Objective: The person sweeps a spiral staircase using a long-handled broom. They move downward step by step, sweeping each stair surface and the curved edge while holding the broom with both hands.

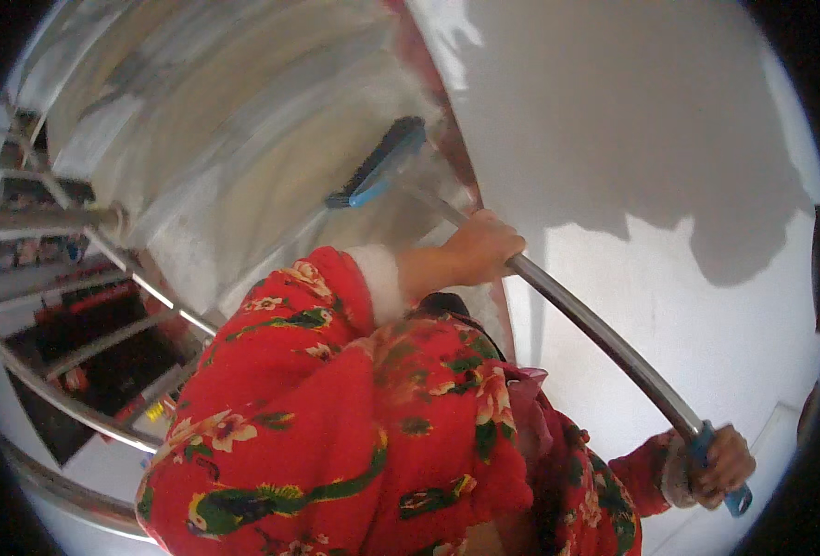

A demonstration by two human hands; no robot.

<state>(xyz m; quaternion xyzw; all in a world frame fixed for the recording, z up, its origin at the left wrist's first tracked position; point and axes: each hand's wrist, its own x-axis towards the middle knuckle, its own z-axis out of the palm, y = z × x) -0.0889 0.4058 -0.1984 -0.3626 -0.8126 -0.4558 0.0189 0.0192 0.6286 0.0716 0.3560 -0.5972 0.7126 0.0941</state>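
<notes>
A broom with a metal handle [584, 316] runs diagonally in front of my body. My left hand [481, 247] is wrapped around the lower part of the handle, near the edge of the wall. At the far right, my right hand [724, 462] grips the blue end piece at the handle's top. The blue broom head [386, 170] has dark bristles and lies over the pale stair steps [264, 146]; whether the bristles touch the surface I cannot tell. Red floral sleeves [299, 326] with pale cuffs cover both arms.
A white wall [611, 278], with shadows across it and a dark red band [455, 139] along its foot, rises on the right. Metal stair railings [153, 288] curve along the left. Beyond them, lower down, are dark and red items [97, 347] too blurred to name.
</notes>
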